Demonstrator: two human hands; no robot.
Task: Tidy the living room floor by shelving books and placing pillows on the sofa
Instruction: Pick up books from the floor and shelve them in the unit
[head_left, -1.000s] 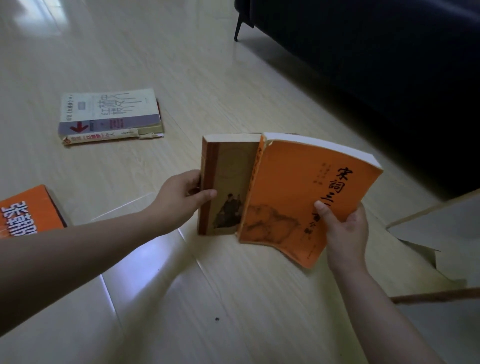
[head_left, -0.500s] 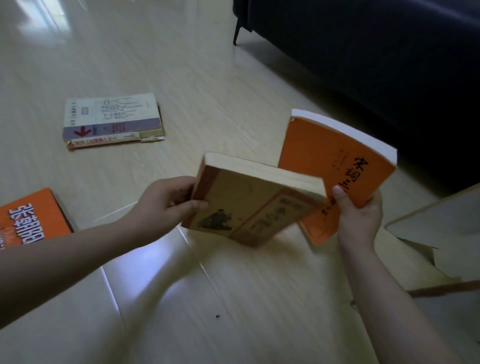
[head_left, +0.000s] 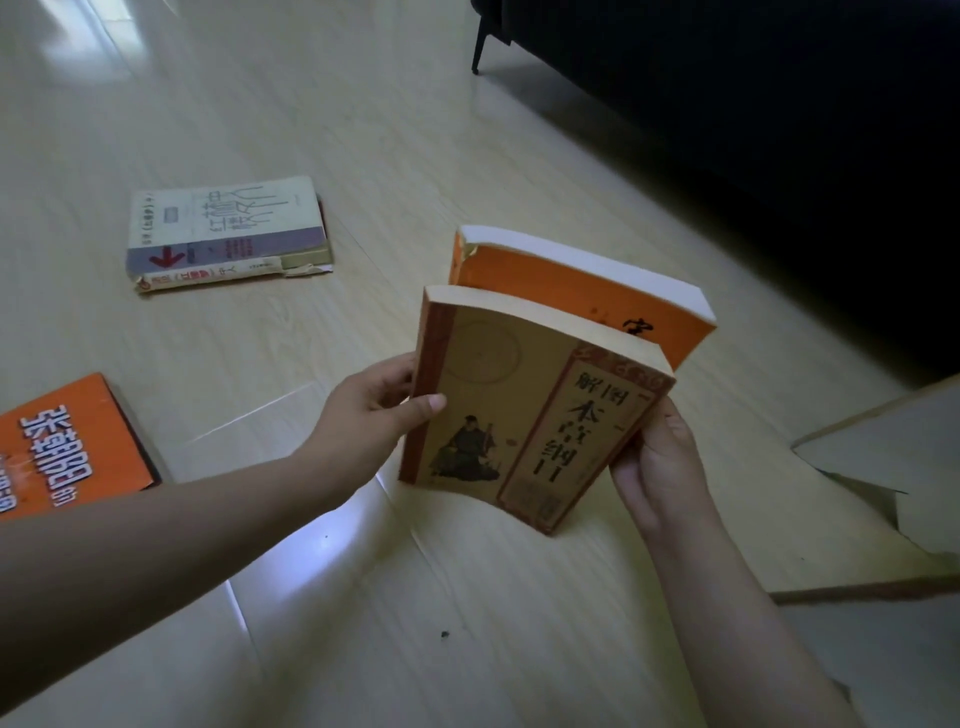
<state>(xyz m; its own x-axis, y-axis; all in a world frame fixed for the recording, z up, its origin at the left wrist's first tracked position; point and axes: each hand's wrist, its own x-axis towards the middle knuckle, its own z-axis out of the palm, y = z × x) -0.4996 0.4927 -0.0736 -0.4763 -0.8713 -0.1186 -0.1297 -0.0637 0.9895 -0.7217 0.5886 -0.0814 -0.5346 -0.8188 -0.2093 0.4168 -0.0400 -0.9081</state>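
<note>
The tan book has swung in front of the orange book, now stacked between both hands.

The tan book in the middle says 图解 本草纲目. The orange book just behind it shows part of 宋. Near left, the orange floor book says 张朝阳的 in white. The far-left white book has a red arrow.

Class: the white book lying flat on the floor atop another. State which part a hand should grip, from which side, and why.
Probably the near long edge, coming from the person's side, thumb on the cover, fingers slid beneath. The white book lies flat with that thick edge facing the person, raised by the book under it.
</note>
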